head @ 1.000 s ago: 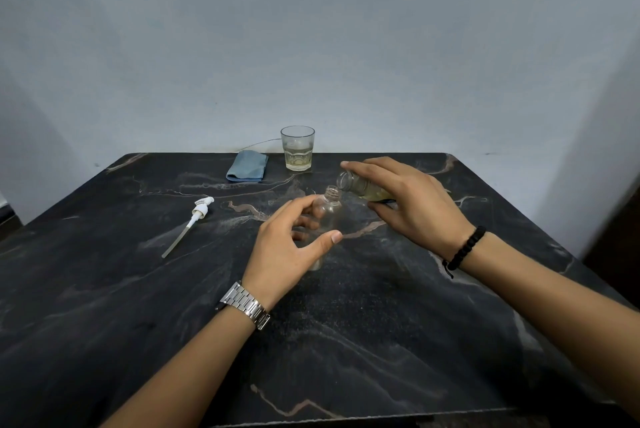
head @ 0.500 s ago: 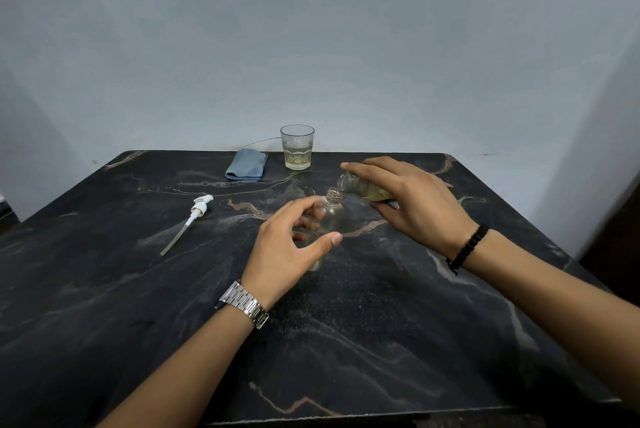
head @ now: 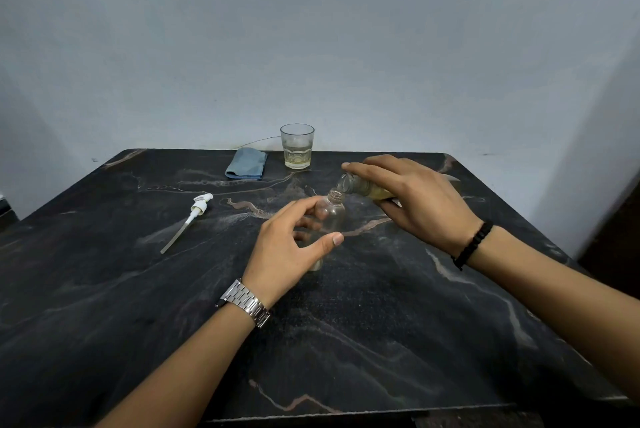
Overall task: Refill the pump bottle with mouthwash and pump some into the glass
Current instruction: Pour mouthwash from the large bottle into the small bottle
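Nearest me, my left hand (head: 291, 247) curled round the clear plastic pump bottle (head: 333, 216), upright on the dark marbled table (head: 381, 341), hiding its lower half. Just beyond, my right hand (head: 415, 199) gripped the mouthwash bottle (head: 363, 186), lying nearly level, mouth pointing left above the open neck. The white pump head (head: 198, 209) lay left, tube toward me; far back sat a folded blue cloth (head: 246, 163) and the ribbed glass (head: 297, 145)
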